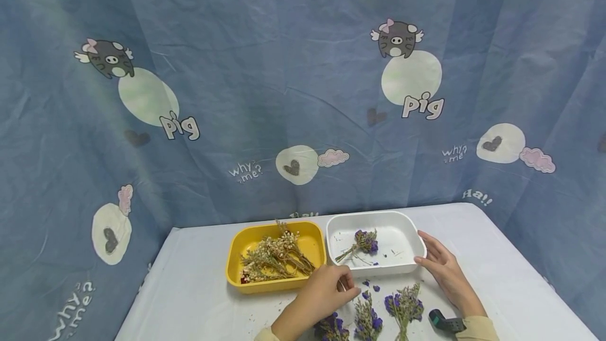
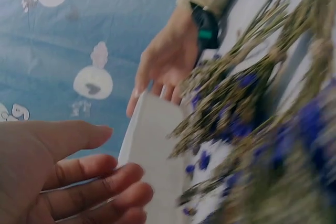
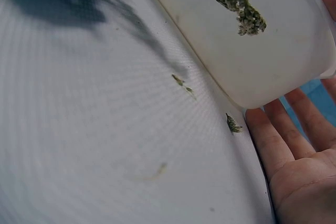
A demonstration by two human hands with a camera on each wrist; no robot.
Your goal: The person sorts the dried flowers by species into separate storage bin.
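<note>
My left hand (image 1: pixel 326 286) hovers by the near left corner of the white tray (image 1: pixel 412 259), fingers loosely bent with nothing between them. At the tray's right end, my right hand (image 1: pixel 445 264) holds it, thumb at the near corner and fingers along the outer wall. In the white tray lies a small bunch of dried purple flowers (image 1: pixel 364 242). Three more bunches lie on the table in front: one (image 1: pixel 332 328) partly under my left forearm, a middle one (image 1: pixel 367 320) and a right one (image 1: pixel 404 304). Loose purple petals (image 2: pixel 205 160) lie near the tray.
A yellow tray (image 1: pixel 234 264) holding several bunches of dried whitish flowers (image 1: pixel 274 254) stands left of the white one. Small plant crumbs (image 3: pixel 233 124) are scattered on the white tablecloth (image 1: pixel 189 288). A blue printed curtain (image 1: pixel 303 93) hangs behind the table.
</note>
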